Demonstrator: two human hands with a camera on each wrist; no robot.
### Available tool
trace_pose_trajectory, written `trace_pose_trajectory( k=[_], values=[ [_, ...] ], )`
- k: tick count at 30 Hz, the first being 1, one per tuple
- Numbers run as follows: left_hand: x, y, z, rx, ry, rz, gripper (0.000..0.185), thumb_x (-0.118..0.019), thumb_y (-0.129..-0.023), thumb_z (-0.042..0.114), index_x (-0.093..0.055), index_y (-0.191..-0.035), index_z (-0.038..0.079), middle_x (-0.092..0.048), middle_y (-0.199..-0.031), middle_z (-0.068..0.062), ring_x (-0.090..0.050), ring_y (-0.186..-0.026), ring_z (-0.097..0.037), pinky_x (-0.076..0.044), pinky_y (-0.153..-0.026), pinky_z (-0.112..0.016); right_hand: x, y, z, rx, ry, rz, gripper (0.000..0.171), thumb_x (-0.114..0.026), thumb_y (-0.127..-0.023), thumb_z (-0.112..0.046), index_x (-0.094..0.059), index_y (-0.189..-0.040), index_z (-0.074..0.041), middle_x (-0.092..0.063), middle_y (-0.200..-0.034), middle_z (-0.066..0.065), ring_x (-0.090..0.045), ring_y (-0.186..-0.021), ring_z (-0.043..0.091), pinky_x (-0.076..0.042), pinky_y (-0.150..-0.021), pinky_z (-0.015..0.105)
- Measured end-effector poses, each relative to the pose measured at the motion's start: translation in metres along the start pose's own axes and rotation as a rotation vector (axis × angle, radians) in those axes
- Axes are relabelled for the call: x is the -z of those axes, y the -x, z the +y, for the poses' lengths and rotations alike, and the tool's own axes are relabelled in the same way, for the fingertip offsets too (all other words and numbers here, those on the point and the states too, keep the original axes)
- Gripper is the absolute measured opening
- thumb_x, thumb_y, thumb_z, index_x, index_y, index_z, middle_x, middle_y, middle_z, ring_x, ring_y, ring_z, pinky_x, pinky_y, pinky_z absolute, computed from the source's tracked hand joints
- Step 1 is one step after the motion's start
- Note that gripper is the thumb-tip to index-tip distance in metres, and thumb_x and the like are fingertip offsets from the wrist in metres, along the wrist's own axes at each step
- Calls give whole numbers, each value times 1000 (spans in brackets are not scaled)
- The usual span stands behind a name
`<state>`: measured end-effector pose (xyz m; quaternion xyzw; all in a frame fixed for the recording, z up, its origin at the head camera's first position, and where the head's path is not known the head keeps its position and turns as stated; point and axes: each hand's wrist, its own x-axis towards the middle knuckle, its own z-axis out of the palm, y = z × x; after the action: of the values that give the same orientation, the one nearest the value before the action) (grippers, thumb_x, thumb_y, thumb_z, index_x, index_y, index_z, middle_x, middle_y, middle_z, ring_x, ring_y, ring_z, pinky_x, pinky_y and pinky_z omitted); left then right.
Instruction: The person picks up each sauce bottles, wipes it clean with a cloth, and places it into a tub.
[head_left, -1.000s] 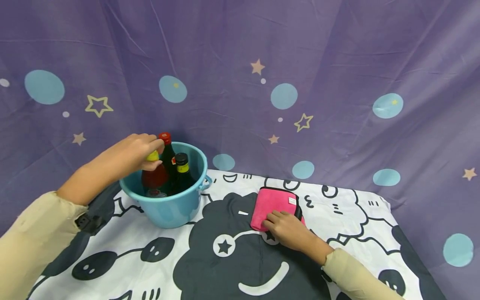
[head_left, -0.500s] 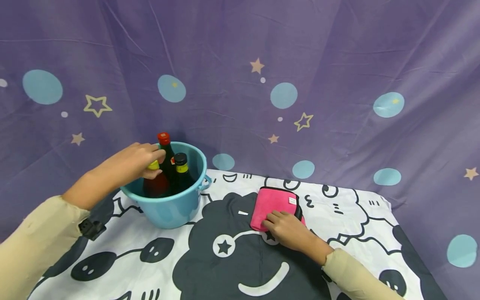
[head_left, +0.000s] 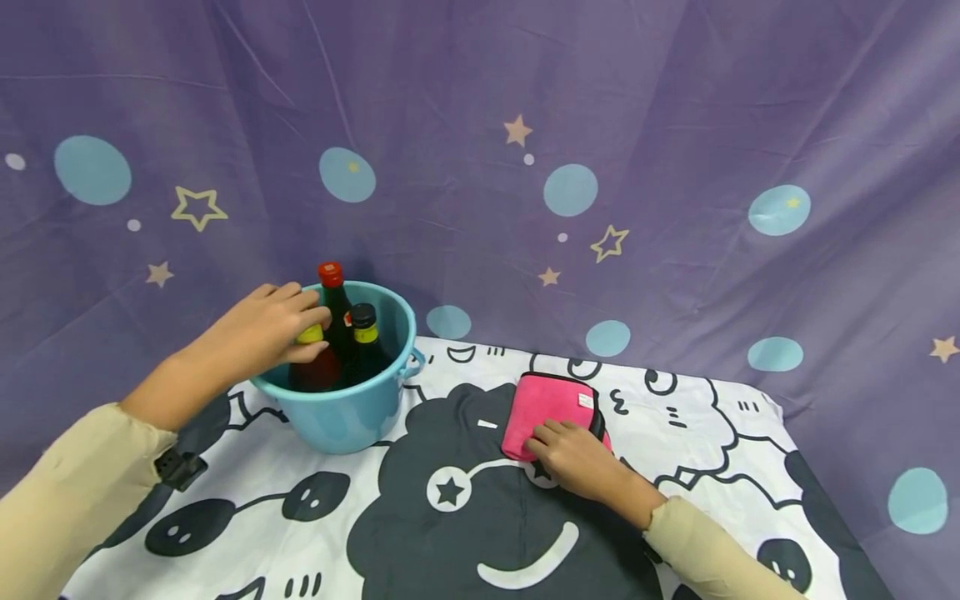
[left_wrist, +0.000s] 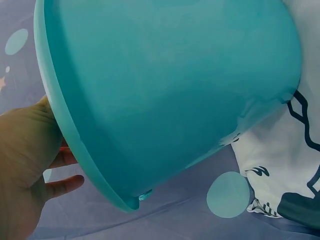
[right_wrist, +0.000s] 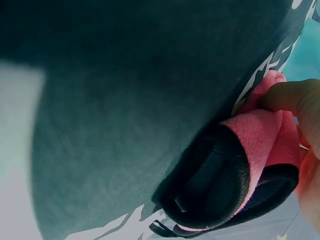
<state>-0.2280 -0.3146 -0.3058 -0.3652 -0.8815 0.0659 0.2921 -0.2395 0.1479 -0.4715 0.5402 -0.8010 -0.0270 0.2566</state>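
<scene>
Yellow-capped bottle (head_left: 310,360) stands upright in the teal bucket (head_left: 352,412), at roughly 10 o'clock on the table. Left hand (head_left: 262,337) reaches over the bucket rim, fingers curled round the bottle's neck and cap. Two more bottles sit just beside it in the bucket: red-capped bottle (head_left: 333,308) touching the fingertips, black-capped bottle (head_left: 363,337) at its 3 o'clock. Left wrist view shows only the bucket's outer wall (left_wrist: 165,95) and the hand (left_wrist: 25,165) at the rim.

Right hand (head_left: 573,458) rests on the near edge of a folded pink cloth (head_left: 543,404) with a black underside, near table centre, 3 o'clock from the bucket and well apart from it. Fingers lightly bent, pressing down on the cloth; right wrist view shows a fingertip (right_wrist: 295,100) on the pink layer (right_wrist: 260,135). Sheep-print tablecloth (head_left: 450,533) underneath.
</scene>
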Motion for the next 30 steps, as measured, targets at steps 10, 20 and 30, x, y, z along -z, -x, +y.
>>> trace_pose_trajectory(
  k=[10,20,30],
  values=[
    [3,3,3,34,10,-29,28,-85,-76,26,-72,-93,8,-61,-83,-4,-54,-75,-23,-50,-63,-43,-2,1,-3,-11,-6,2,19,-78,-80,-7,-69,-95,-12,-62,-85,-1,-55,-75,13,-49,-66,28],
    [9,1,5,112,32,-105,26,-84,-82,31,-72,-94,11,-64,-82,-3,-56,-74,-22,-50,-65,-44,0,-1,-3,-21,-16,-17,20,-79,-80,-9,-70,-97,-12,-63,-86,-1,-56,-75,13,-51,-66,27],
    [9,-5,7,81,39,13,25,-82,-80,30,-72,-90,10,-64,-81,-5,-56,-73,-24,-49,-64,-45,10,-3,1,-92,41,-63,30,-84,-79,-13,-72,-106,-15,-67,-95,1,-61,-83,16,-56,-69,30]
  ],
)
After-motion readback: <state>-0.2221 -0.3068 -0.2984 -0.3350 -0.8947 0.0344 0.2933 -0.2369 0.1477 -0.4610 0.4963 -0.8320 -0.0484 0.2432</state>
